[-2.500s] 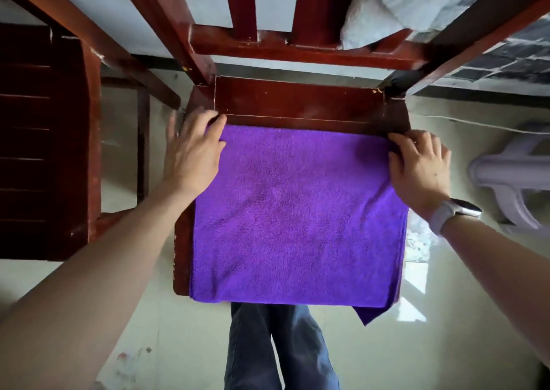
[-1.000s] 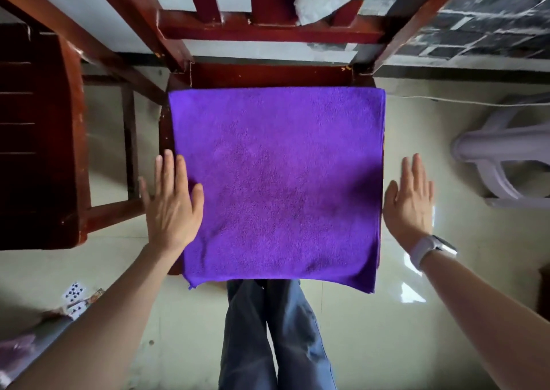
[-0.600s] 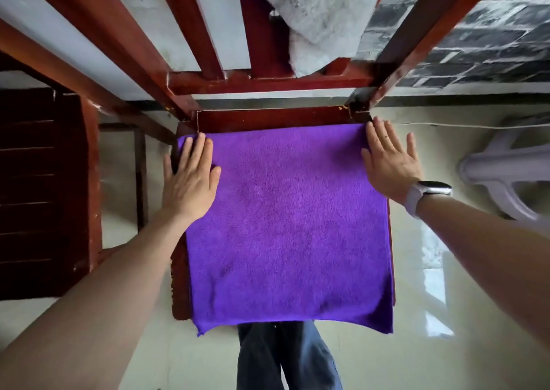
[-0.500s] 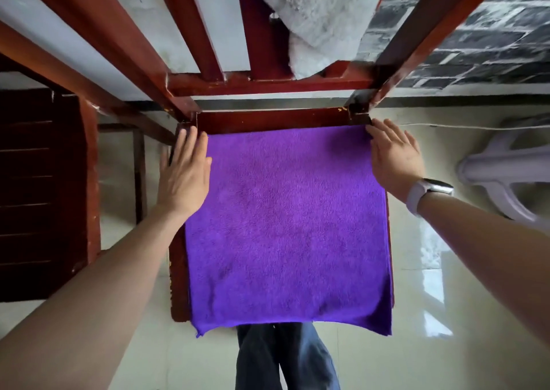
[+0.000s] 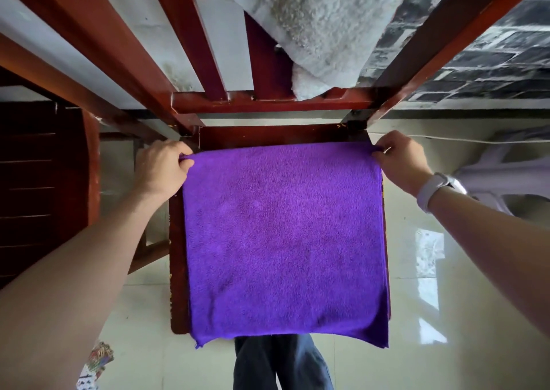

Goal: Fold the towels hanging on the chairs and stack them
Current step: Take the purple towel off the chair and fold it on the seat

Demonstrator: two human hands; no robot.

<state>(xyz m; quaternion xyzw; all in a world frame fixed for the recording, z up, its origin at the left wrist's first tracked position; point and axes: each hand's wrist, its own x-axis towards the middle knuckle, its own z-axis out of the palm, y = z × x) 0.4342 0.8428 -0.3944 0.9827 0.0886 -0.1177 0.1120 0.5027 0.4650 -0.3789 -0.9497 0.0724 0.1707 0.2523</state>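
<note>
While both hands pinch its far corners, the purple towel (image 5: 282, 240) lies flat on the seat of the red-brown wooden chair (image 5: 181, 255), covering nearly all of it. Bare wood shows only as a strip along the seat's far edge and a narrow band down its left edge. Towel's near edge hangs past the seat's front edge, lower at the near right corner; right side looks doubled, with layered edges showing. Chair backrest slats rise at the top of the view, and a white fluffy towel (image 5: 321, 32) hangs over the backrest, its lower end reaching the bottom rail right of centre. Dark wooden furniture (image 5: 41, 181) stands off the seat's left side, apart from it. Pale plastic chair (image 5: 503, 175) at right, partly cut off by the frame. Glossy tiled floor (image 5: 446, 345) all around. Blue-jeaned legs (image 5: 279, 366) show under the seat's front edge.

Left hand (image 5: 160, 169) at the far left corner of the seat, fingers curled, thumb and fingers gripping the towel's corner. Right hand (image 5: 398, 159) at the far right corner, fingers clenched on that corner of the towel likewise. White wristwatch (image 5: 437, 188) on the right wrist. Small patterned paper bits (image 5: 95, 366) lie on the floor, bottom left.
</note>
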